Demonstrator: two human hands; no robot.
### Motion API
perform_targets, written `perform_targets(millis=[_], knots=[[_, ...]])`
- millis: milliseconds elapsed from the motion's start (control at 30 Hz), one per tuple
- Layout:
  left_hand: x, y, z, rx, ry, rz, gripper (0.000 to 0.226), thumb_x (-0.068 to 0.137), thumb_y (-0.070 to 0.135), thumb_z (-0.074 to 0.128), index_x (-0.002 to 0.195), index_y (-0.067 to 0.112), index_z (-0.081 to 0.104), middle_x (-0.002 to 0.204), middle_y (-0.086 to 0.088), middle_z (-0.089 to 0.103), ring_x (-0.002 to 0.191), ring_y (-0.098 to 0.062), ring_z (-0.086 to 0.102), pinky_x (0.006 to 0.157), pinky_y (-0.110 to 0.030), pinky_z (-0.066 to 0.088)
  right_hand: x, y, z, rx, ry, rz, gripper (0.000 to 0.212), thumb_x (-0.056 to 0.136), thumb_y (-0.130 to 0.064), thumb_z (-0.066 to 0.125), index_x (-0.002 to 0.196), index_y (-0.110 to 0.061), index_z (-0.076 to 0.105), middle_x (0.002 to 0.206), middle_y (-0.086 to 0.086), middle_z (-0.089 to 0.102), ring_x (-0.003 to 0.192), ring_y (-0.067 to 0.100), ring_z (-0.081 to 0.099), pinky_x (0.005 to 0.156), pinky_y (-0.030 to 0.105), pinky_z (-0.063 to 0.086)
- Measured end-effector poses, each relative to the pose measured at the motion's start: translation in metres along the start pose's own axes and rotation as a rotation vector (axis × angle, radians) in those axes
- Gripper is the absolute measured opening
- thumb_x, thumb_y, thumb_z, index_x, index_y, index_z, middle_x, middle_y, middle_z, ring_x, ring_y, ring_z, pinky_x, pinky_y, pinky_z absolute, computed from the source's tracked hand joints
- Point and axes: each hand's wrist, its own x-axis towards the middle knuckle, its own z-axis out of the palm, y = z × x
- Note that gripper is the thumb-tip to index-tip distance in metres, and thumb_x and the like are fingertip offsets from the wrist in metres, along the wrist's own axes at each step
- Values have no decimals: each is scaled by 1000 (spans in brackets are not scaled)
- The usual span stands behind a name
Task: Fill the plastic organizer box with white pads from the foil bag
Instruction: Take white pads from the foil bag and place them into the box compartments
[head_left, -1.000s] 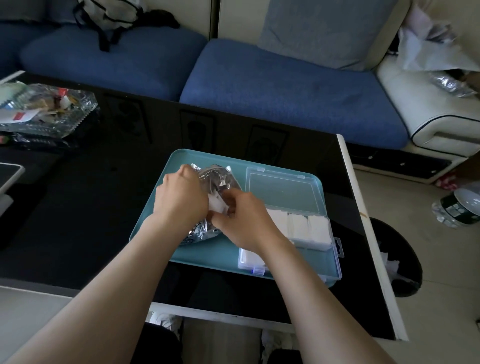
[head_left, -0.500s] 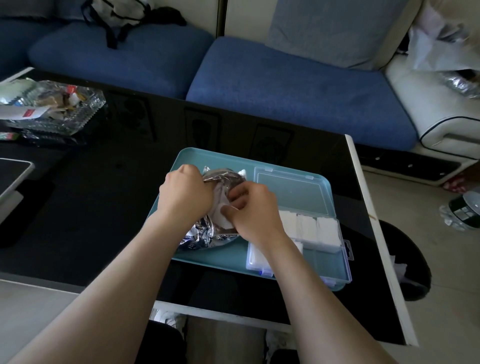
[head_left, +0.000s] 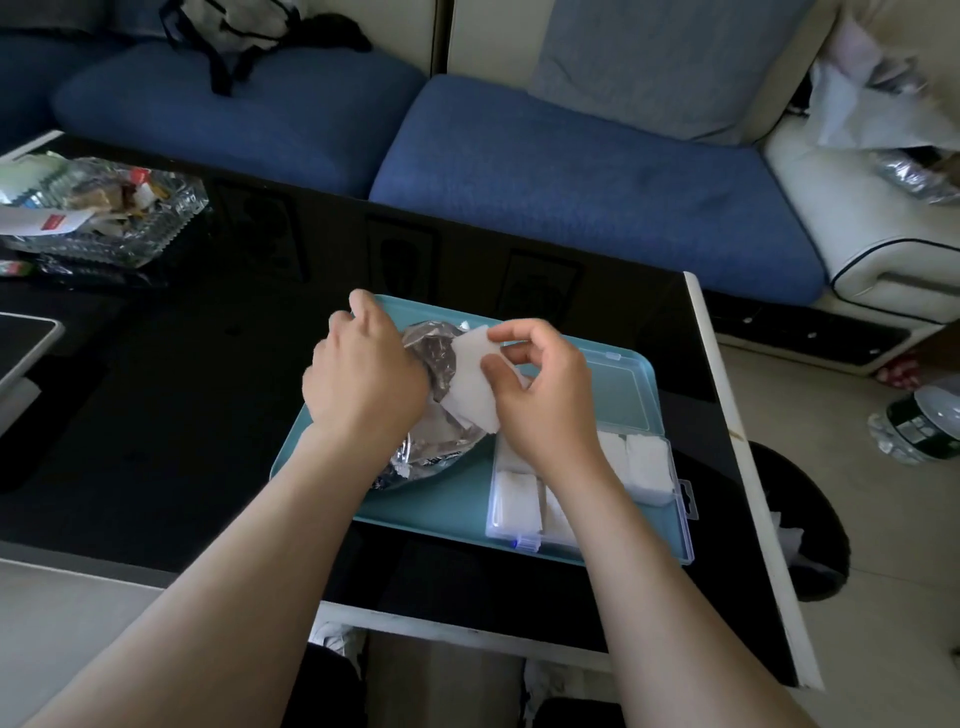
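Note:
A crinkled foil bag lies on a teal tray on the black table. My left hand grips the bag at its mouth. My right hand pinches a stack of white pads, lifted half out of the bag's opening. To the right, the clear plastic organizer box sits open on the tray, its lid folded back. Several white pads fill its compartments; my right wrist hides part of the box.
A glass dish full of small items stands at the table's far left, a dark tablet near the left edge. A blue sofa runs behind the table. The table's white right edge borders the floor, where a bottle lies.
My right hand has drawn the white pads up and out of the bag's mouth; before, its fingers were inside the bag. The left hand keeps its hold on the bag.

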Motion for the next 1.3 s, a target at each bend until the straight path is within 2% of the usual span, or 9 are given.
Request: perform_targets(millis=[67,200,400,533,633,733,933,1167,1300], knots=[[-1,5,-2,-19,-5,39,58,82,37,73,128,16,45,129,-9,51,124,-40,48,98,-51,39,0,-2,-6,65,26,51,21,98,-16,72,112,-32,66,97,-7,72,90,9,72,74,35,62],[-6,18,1,-124,65,156,49,83,39,68,128,25,55,134,-1,50,134,-31,35,109,-48,29,-2,-8,-23,138,119,54,25,97,-19,75,119,-28,65,97,-4,74,88,7,73,71,23,59],[-22,43,-3,-577,109,358,22,88,24,59,103,24,75,98,15,74,96,-3,68,88,-33,56,-6,-22,-47,314,231,135,29,93,-24,81,119,-22,68,90,0,79,82,9,77,68,21,58],[-34,59,16,-969,-298,88,28,96,33,58,108,15,76,99,-3,79,98,-23,76,86,-53,64,-15,-27,-56,386,357,142,25,91,-24,84,112,-18,71,89,1,80,83,12,78,75,32,63],[-48,75,21,-1278,-616,-190,35,108,27,49,118,1,70,107,-19,79,102,-31,77,80,-49,65,-23,-23,-60,363,408,156,20,91,-25,84,106,-21,73,86,-1,80,83,12,78,82,43,64],[-57,81,24,-1347,-736,-186,38,114,20,38,123,-5,65,114,-23,76,110,-32,75,91,-48,63,-26,-18,-67,236,409,111,10,94,-24,80,104,-22,78,91,-7,79,89,8,76,84,37,63],[-62,86,25,-1451,-739,-225,40,117,24,32,129,-3,59,114,-24,76,107,-34,76,95,-46,62,-28,-16,-81,-46,321,32,24,92,-25,80,116,-24,79,100,-8,73,85,2,67,72,8,49],[-61,91,23,-1566,-826,-379,40,115,26,35,135,-4,52,103,-28,77,93,-37,79,77,-46,66,-29,-17,-91,-133,281,3,29,86,-14,86,114,-21,78,82,-10,70,82,-3,66,68,2,44],[-57,90,28,-1549,-860,-362,40,113,22,37,140,-7,48,119,-32,72,110,-41,74,97,-53,59,-25,-15,-100,-11,283,53,27,89,-20,85,115,-24,78,84,-8,75,80,3,72,75,14,55]])
